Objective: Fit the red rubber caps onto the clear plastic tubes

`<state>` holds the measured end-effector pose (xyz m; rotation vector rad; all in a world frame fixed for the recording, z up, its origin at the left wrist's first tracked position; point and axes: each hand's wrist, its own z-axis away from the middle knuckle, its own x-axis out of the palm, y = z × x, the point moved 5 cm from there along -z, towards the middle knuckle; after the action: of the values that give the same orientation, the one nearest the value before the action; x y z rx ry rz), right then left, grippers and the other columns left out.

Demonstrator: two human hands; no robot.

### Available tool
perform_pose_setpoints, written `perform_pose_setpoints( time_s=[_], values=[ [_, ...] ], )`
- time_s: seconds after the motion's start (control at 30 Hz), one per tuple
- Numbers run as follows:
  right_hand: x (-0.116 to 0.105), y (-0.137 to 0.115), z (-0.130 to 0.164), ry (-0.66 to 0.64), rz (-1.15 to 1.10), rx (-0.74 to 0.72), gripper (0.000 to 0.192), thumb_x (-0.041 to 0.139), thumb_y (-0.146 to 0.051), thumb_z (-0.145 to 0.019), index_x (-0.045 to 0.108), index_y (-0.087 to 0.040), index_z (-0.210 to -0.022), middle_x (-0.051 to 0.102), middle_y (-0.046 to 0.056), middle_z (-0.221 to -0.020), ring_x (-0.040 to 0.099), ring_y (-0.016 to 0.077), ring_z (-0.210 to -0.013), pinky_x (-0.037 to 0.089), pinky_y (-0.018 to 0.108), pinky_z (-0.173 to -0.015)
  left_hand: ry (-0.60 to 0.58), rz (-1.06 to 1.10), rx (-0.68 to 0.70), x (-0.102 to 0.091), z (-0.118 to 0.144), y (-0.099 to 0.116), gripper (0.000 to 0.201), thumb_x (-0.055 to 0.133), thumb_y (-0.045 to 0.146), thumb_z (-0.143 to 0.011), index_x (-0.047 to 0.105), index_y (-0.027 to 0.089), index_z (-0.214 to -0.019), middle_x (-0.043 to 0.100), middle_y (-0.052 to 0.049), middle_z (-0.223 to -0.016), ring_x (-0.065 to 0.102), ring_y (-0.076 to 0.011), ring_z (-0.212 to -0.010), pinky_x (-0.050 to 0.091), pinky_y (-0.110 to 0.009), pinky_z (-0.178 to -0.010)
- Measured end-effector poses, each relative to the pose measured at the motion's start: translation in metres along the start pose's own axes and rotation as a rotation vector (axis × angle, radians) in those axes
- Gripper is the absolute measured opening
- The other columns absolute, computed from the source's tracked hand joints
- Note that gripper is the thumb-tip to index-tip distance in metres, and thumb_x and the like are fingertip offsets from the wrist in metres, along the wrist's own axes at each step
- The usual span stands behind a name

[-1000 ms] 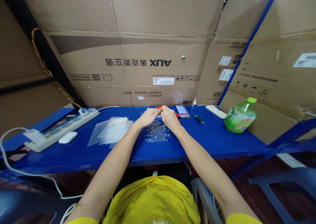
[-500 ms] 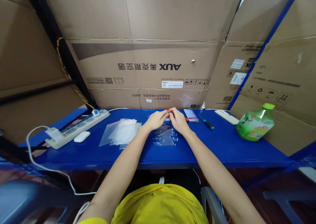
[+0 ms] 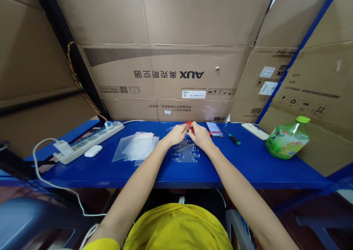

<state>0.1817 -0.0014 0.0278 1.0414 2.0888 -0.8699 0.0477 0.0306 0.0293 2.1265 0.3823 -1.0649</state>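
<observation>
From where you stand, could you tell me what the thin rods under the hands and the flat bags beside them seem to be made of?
The thin rods look like clear glass or hard plastic: see-through, glossy, with the blue shelf showing through them. Which of the two cannot be told. The flat bags look like thin clear plastic film, milky where they overlap, with soft sheen and limp edges.

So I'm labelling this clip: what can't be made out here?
Head view only:
- Red item: mostly covered by the left hand and right hand; too small to identify.
- Phone screen: blurred.
- Clear tubes: too small to count.
- Bottle label: unreadable.
</observation>
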Motion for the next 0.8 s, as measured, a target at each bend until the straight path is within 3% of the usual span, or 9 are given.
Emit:
perform_pose_setpoints(
  time_s=[0.2, 0.33, 0.5, 0.7, 0.8],
  values=[
    [0.003, 0.003, -0.002, 0.003, 0.030, -0.004, 0.012, 0.044, -0.024, -0.101, 0.053, -0.019, -0.107, 0.074, 0.014, -0.096, 0.071, 0.0285, -0.089, 0.044, 0.032, -0.074, 0.018, 0.023, 0.009, 0.005, -0.003, -0.002, 0.032, 0.040, 0.027, -0.108, 0.067, 0.015, -0.096, 0.075, -0.009, -0.094, 0.069, -0.0199, -0.085, 0.051, -0.030, -0.084],
    [0.004, 0.004, -0.003, 0.035, 0.000, -0.007, 0.012, 0.043, -0.025, -0.100, 0.052, -0.020, -0.105, 0.073, 0.013, -0.092, 0.070, 0.0280, -0.086, 0.044, 0.032, -0.074, 0.021, 0.036, 0.039, 0.003, -0.004, -0.003, 0.033, 0.040, 0.030, -0.108, 0.068, 0.016, -0.099, 0.075, -0.008, -0.096, 0.068, -0.0193, -0.088, 0.050, -0.029, -0.087],
    [0.003, 0.005, -0.004, 0.074, -0.092, 0.018, 0.011, 0.044, -0.025, -0.098, 0.053, -0.021, -0.102, 0.071, 0.010, -0.083, 0.067, 0.0255, -0.077, 0.043, 0.031, -0.071, 0.002, 0.003, 0.042, -0.002, -0.005, -0.004, 0.035, 0.041, 0.034, -0.106, 0.068, 0.016, -0.092, 0.073, -0.005, -0.089, 0.064, -0.0176, -0.079, 0.045, -0.027, -0.077],
    [-0.001, 0.009, -0.006, 0.133, -0.245, 0.081, 0.011, 0.045, -0.027, -0.094, 0.055, -0.023, -0.094, 0.068, 0.004, -0.076, 0.063, 0.0217, -0.069, 0.044, 0.031, -0.070, 0.025, 0.106, 0.083, -0.007, -0.004, 0.009, 0.053, 0.038, 0.053, -0.106, 0.055, 0.016, -0.073, 0.059, 0.000, -0.072, 0.049, -0.0128, -0.068, 0.036, -0.024, -0.065],
    [-0.001, 0.017, -0.007, 0.149, -0.409, 0.151, 0.016, 0.041, -0.029, -0.096, 0.055, -0.023, -0.096, 0.066, 0.002, -0.076, 0.060, 0.0187, -0.066, 0.045, 0.029, -0.067, 0.093, 0.207, 0.055, -0.015, -0.002, 0.017, 0.056, 0.040, 0.061, -0.104, 0.047, 0.017, -0.069, 0.049, 0.002, -0.066, 0.041, -0.0118, -0.065, 0.031, -0.025, -0.061]
  ],
)
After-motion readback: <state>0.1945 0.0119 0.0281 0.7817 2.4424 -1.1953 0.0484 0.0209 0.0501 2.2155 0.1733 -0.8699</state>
